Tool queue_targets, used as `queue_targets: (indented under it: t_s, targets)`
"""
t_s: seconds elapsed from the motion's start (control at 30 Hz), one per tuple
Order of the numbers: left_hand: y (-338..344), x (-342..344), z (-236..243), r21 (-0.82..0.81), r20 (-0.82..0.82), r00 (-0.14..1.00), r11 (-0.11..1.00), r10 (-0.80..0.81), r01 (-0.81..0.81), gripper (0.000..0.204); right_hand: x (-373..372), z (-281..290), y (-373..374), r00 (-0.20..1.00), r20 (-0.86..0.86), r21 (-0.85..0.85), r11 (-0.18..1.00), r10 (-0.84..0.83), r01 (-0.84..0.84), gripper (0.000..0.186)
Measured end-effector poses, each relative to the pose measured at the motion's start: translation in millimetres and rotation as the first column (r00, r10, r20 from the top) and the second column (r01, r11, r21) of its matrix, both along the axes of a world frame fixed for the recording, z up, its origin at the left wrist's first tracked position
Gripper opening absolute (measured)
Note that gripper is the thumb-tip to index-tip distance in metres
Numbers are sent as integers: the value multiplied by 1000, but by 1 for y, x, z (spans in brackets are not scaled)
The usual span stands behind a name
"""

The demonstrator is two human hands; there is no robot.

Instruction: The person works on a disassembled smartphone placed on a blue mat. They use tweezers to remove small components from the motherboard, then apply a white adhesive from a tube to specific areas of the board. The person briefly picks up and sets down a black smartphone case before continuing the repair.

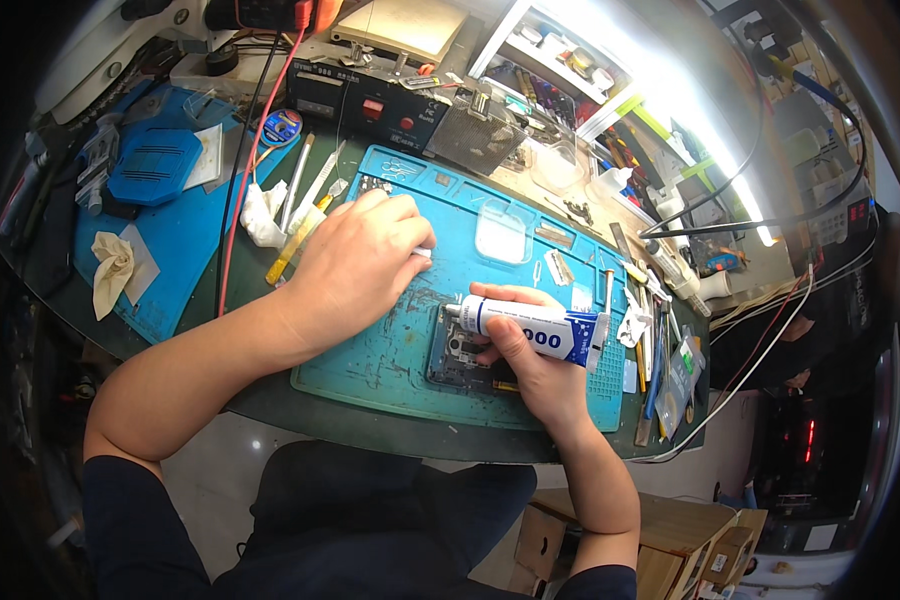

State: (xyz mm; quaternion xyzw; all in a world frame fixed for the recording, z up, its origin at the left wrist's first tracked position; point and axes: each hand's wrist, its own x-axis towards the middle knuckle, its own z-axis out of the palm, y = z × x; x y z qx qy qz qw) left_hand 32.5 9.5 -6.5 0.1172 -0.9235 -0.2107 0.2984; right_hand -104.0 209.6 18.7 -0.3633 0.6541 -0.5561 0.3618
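My right hand (535, 375) is wrapped round a white and blue squeeze tube (545, 333), its narrow tip pointing left. Under the tube and fingers lies an opened phone (450, 360) with its inner parts bare; the hand hides part of it. To the left, above the blue work mat (370, 350), my left hand (365, 250) is closed with the fingers curled. A small white piece (423, 252) shows at its thumb and fingertips, too little visible to name its kind.
A clear plastic tray (503, 232) sits on the mat beyond my hands. Tweezers and several tools (655, 350) line the right side. A black control box (365, 100) stands at the back. Red and black cables (238, 200) hang at the left, near a cloth (113, 268).
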Motion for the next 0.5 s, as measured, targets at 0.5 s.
queue_targets:
  t_s: [0.5]
  targets:
    - [0, 0, 1, 1, -1, 1000, 1000, 3, -3, 12, -1, 3, -3, 999, 1, 14, 999, -38, 38, 38]
